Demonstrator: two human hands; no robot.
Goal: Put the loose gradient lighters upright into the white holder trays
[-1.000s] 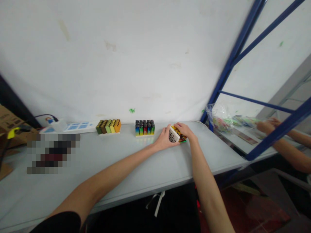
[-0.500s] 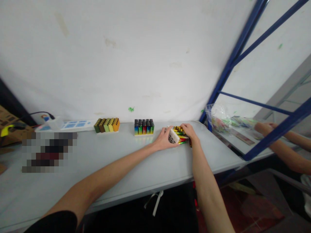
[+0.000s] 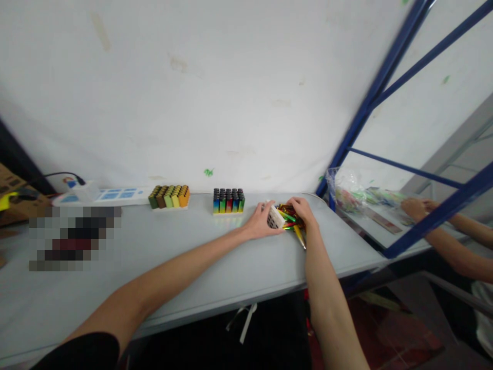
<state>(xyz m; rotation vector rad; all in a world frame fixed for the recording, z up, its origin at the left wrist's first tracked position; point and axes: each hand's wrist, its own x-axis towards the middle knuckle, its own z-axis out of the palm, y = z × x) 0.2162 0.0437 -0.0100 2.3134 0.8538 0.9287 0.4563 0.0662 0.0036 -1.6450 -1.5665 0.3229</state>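
My left hand (image 3: 259,222) grips a white tray with holes (image 3: 275,218), which is tipped on its side with its perforated face toward my palm. Shiny red, green and gold lighters (image 3: 289,218) lie in a loose heap against the tray's right side. Curled over the heap's right edge is my right hand (image 3: 302,209), its fingertips partly hidden among the lighters. One yellow lighter (image 3: 300,238) sticks out toward me beside my right wrist. Left of my hands, a block of rainbow-coloured lighters with black tops (image 3: 228,201) stands upright in a white tray.
Another tray of green, brown, yellow and orange lighters (image 3: 169,197) stands near the wall. A power strip (image 3: 123,195) lies at the left, by a cardboard box (image 3: 15,208). Right of the blue metal frame (image 3: 348,133) are a clear plastic bag (image 3: 348,187) and another person's hands (image 3: 418,208).
The lighters by the tray have shifted from fairly aligned to a looser jumble, and a yellow one now points toward me. My left hand stays about where it was.
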